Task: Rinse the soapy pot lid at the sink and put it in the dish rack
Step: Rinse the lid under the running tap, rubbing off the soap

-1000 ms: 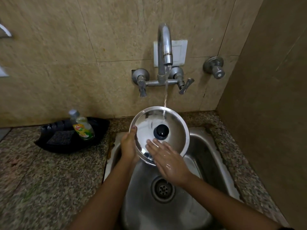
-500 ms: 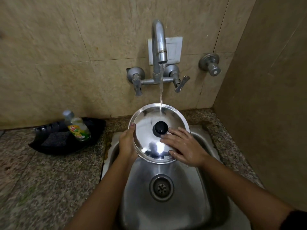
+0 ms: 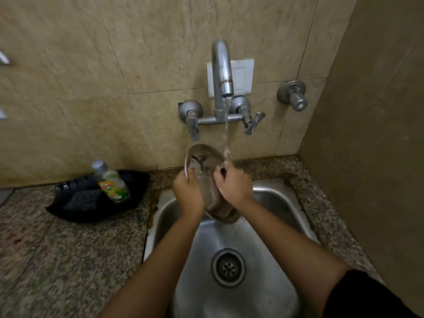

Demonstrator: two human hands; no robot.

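Observation:
The steel pot lid point(image 3: 207, 171) is held over the steel sink point(image 3: 270, 198), turned so its hollow underside faces me and its knob is hidden. My left hand point(image 3: 188, 193) grips its left rim. My right hand point(image 3: 232, 184) holds its right edge, fingers curled around it. Water runs from the tap point(image 3: 221, 72) and lands on my right hand at the lid's upper right edge. No dish rack shows in this view.
A black tray point(image 3: 96, 198) on the granite counter point(image 3: 68, 249) at the left holds a dish-soap bottle point(image 3: 113, 182) and a dark scrub pad point(image 3: 80, 200). The drain point(image 3: 228, 267) lies below my arms. A wall valve point(image 3: 293, 97) is at the right, by a side wall.
The lid has been flipped from knob side up to underside facing me. My right hand moved from the lid's top face to its right edge.

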